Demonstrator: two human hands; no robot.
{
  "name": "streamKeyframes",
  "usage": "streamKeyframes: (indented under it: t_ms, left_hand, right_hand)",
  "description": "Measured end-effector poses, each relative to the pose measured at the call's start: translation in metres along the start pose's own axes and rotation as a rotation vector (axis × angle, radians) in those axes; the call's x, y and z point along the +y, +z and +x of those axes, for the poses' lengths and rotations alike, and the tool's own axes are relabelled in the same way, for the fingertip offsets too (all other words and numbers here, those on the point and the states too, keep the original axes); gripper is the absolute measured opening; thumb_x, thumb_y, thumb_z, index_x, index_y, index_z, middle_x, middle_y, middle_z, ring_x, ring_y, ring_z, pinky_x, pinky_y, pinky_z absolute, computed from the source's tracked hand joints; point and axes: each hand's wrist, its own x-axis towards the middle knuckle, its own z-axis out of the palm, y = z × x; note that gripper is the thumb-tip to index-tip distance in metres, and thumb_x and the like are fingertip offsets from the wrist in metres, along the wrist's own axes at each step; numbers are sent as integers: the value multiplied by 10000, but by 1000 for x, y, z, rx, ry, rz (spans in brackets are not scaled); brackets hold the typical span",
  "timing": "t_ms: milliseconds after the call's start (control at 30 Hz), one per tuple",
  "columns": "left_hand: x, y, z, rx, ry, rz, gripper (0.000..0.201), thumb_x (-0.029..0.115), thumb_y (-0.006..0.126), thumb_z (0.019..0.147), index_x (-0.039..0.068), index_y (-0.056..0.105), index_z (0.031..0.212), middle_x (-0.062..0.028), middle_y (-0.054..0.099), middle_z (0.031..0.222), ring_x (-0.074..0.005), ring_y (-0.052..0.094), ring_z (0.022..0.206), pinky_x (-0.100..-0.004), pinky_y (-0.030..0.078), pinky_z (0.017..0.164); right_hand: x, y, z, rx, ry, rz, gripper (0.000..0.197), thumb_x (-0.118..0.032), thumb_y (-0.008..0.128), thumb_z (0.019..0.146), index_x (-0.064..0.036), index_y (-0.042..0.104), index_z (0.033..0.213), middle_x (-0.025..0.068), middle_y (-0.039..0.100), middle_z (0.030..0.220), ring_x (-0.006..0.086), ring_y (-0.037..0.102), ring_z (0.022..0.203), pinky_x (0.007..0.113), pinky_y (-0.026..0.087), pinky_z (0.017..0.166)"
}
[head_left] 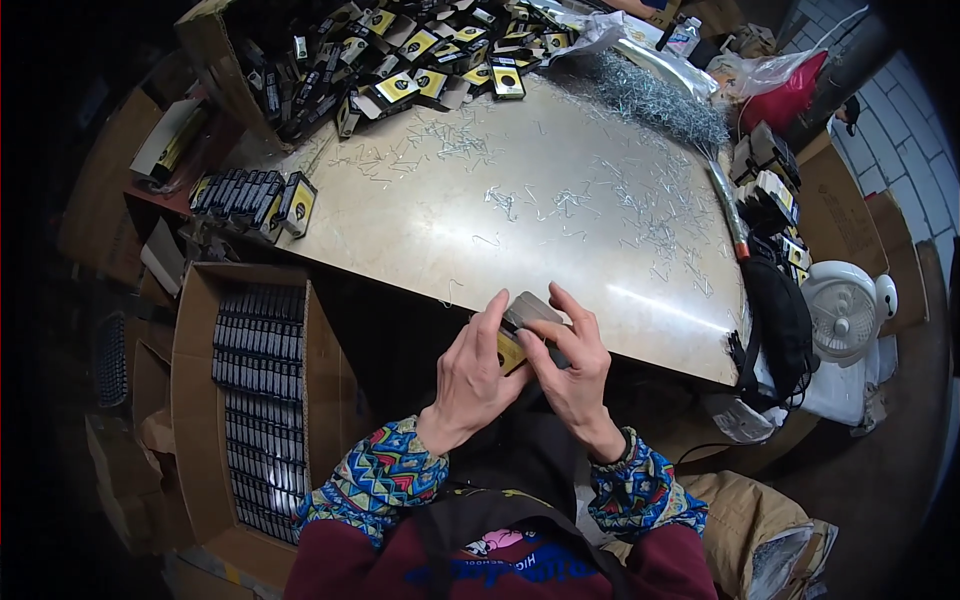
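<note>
From the head view, the left hand point(475, 368) has its fingers curled around a small yellow-and-black box point(511, 354) near the dial's centre, just off the table point(400, 225) edge. The right hand's point(578, 362) fingers are drawn narrow at its raised grey flap; whether they pinch anything, I cannot tell. The step looks like handling the opening; the next move calls for a steady left hold and fine fingertip control. Wire pieces point(502, 204) dot the table towards twelve; boxes heap point(398, 87) at eleven; a carton point(190, 350) stands at eight, a white fan point(840, 312) at three.
</note>
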Motion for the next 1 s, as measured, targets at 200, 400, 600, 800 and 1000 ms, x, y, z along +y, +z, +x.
streamKeyframes:
  t_ms: [200, 400, 600, 800, 1000]
  left_hand:
    - [-3, -2, -4, -48, 18, 57, 822, 108, 788, 714, 19, 354, 1406, -194, 600, 1102, -368, 634, 901, -404, 546, 726]
    - [-2, -2, -4, -52, -29, 36, 846, 103, 794, 687, 27, 363, 1410, -178, 595, 1100, -355, 631, 893, -401, 544, 718]
    - [0, -5, -5, -62, 13, 54, 860, 100, 802, 667, 36, 368, 1407, -173, 593, 1088, -358, 633, 899, -403, 542, 726]
    - [-1, -4, -5, -25, -104, -18, 856, 108, 800, 685, 59, 360, 1418, -162, 593, 1086, -349, 643, 902, -400, 547, 719]
    - [0, -2, -4, -55, 28, 30, 799, 105, 777, 713, 75, 389, 1411, -145, 591, 1078, -329, 650, 877, -386, 551, 692]
  right_hand:
    - [4, -2, 8, 34, 45, -26, 148, -39, 730, 797, 0, 707, 938, 195, 607, 1260, 280, 631, 1069, 332, 547, 810]
    - [-9, -13, 17, -33, -121, -44, 151, -16, 739, 762, 4, 698, 906, 186, 641, 1199, 293, 622, 1037, 343, 535, 811]
    - [6, -9, 12, 26, -90, -152, 158, -19, 737, 776, 22, 690, 921, 198, 621, 1225, 286, 633, 1014, 333, 532, 799]
    - [2, -15, -1, 0, 94, 143, 220, -11, 742, 773, 16, 707, 989, 198, 585, 1294, 279, 600, 1132, 343, 523, 863]
    - [-6, -16, 10, 5, -255, -188, 192, -6, 749, 735, -27, 718, 923, 203, 594, 1261, 347, 584, 1115, 381, 522, 844]
